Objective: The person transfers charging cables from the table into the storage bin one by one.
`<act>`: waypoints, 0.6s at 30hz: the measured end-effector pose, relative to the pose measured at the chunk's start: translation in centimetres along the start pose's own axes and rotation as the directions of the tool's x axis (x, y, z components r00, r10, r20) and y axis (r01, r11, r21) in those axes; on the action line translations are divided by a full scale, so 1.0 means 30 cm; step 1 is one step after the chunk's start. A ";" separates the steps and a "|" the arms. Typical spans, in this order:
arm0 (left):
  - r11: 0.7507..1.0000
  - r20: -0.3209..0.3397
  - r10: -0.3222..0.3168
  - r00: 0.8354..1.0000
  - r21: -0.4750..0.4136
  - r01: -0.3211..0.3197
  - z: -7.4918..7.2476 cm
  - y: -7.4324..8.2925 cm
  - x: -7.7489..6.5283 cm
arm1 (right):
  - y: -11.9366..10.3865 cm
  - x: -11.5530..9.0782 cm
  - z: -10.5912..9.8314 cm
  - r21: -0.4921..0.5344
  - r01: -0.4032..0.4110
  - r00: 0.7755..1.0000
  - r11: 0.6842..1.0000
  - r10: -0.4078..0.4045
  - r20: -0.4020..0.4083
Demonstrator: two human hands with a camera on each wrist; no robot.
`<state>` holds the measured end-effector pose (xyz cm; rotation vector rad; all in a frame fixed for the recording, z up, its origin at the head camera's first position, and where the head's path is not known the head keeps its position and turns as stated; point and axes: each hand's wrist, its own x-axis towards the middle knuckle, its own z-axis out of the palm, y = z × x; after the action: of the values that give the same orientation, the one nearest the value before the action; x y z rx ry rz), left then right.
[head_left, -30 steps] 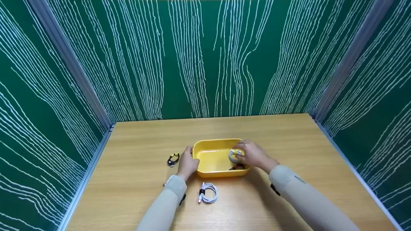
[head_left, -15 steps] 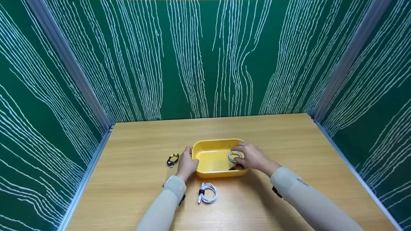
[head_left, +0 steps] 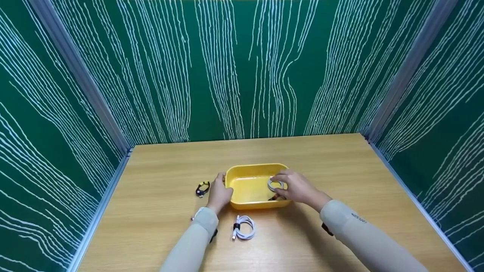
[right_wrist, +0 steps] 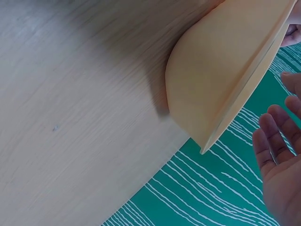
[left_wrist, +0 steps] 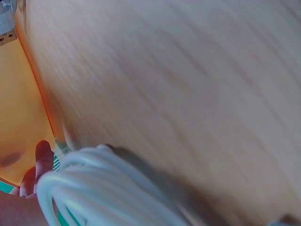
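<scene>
In the head view my left hand (head_left: 220, 192) grips the left rim of a yellow plastic basin (head_left: 257, 204), thumb over the edge. My right hand (head_left: 297, 185) hovers over the basin's right end, fingers spread apart around a white coiled cable (head_left: 270, 185) inside. Beside that coil, partly under this hand, is a dark coiled cable (head_left: 273, 197). The right wrist view shows the fingers (right_wrist: 270, 127) loosely extended, with no object between them and the thumb. A large white coil (left_wrist: 108, 188) fills the bottom of the left wrist view, close to the left hand (left_wrist: 28, 202).
On the wooden table (head_left: 170, 162), a black coiled cable (head_left: 203, 189) with a yellow tie lies left of the basin. A white coiled cable (head_left: 245, 227) with a black tie lies in front. Green walls (head_left: 242, 75) with white lines enclose the table.
The right hand's fingers have loosened and shifted slightly down over the white coil, covering its yellow tie, which showed before. The left hand and basin have barely moved.
</scene>
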<state>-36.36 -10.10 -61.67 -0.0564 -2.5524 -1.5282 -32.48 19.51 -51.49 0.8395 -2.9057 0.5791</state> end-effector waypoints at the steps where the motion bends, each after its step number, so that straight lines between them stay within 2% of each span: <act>1: 1.000 0.002 0.000 1.000 -0.001 0.000 -0.008 0.016 -0.007 | -0.002 -0.002 0.001 0.004 0.008 1.000 1.000 -0.008 -0.002; 8: 1.000 -0.006 0.025 1.000 0.012 -0.024 -0.009 0.018 -0.013 | -0.010 -0.019 0.004 0.001 0.085 0.996 0.996 -0.085 -0.025; 11: 1.000 -0.001 -0.006 1.000 -0.011 0.006 -0.028 0.081 -0.043 | -0.016 -0.025 0.005 0.000 0.135 0.990 0.991 -0.134 -0.041; 18: 0.999 0.018 -0.052 0.998 0.002 0.052 -0.030 0.091 -0.045 | -0.038 -0.036 0.000 0.007 0.180 0.983 0.984 -0.180 -0.043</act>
<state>-34.59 -9.52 -59.09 -0.0031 -2.5891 -1.5506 -30.97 19.15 -51.29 1.0641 -2.7521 0.5887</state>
